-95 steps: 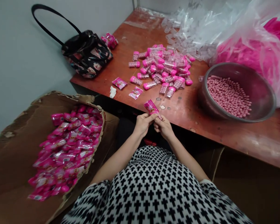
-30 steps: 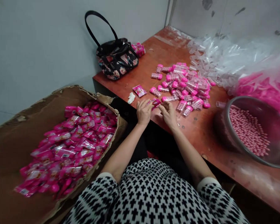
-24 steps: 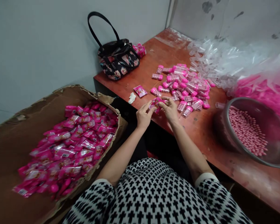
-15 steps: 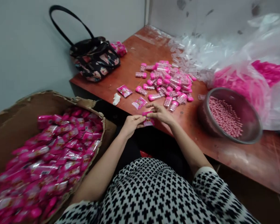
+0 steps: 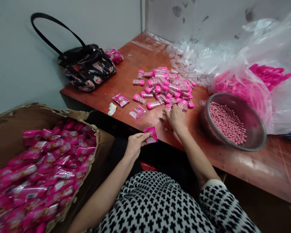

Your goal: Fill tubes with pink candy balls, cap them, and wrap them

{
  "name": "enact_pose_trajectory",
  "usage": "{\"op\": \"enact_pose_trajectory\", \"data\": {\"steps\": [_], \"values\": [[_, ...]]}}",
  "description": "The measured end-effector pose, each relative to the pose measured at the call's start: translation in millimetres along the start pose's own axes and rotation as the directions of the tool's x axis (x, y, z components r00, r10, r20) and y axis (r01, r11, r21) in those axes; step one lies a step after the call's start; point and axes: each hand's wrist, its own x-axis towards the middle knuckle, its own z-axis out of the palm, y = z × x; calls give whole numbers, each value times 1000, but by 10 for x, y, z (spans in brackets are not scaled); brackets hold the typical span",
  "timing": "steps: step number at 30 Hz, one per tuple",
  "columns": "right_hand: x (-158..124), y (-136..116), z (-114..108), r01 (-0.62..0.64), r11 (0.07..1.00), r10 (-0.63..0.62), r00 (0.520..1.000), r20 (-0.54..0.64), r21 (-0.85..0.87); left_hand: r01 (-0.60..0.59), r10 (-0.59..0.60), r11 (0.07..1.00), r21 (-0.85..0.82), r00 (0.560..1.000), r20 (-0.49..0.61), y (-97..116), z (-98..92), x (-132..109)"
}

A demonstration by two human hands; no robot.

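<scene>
Pink packet [image 5: 152, 135] in the left hand [image 5: 135, 144], right hand [image 5: 176, 119] at the bottles [image 5: 160, 87].
The left hand pinches the single packet narrowly by one side, at the near edge of the surface [image 5: 235, 165]; the right has bent fingers at the heap's near side, and whether it grips a bottle I cannot tell. Two loose packets [image 5: 121, 100] lie beside one white scrap [image 5: 112, 109]. One bowl [image 5: 253, 126] holds beads [image 5: 229, 123]; one handbag [image 5: 87, 69] stands farther left. Bottles and beads overlap too much to count.
</scene>
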Motion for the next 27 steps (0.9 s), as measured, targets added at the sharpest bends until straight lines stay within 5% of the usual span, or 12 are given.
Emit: {"op": "enact_pose_trajectory", "data": {"steps": [8,12,14,16,21,24,27], "values": [[268,-12,7,40,976,1,982,187,-214,1,-21,970,-242,997,-77,44,8,-35],[-137,160,-68,82,993,-85,996,30,88,-32,-27,896,-442,991,-128,45,-10,-17],[-498,187,-82,84,872,-131,989,65,482,-34,-37,866,-499,990,-133,33,-3,-7],[-833,167,-69,-57,654,-192,952,238,755,-30,-36,864,-503,992,-121,16,16,-11],[-1027,59,2,-258,285,-197,927,320,923,-94,97,967,-236,995,2,-23,87,-101],[-876,22,19,-316,239,-320,867,382,918,-155,160,986,-61,984,79,-42,113,-167],[-815,-23,27,-272,245,-323,882,343,930,-107,114,993,-50,981,156,-73,109,-194]]}}
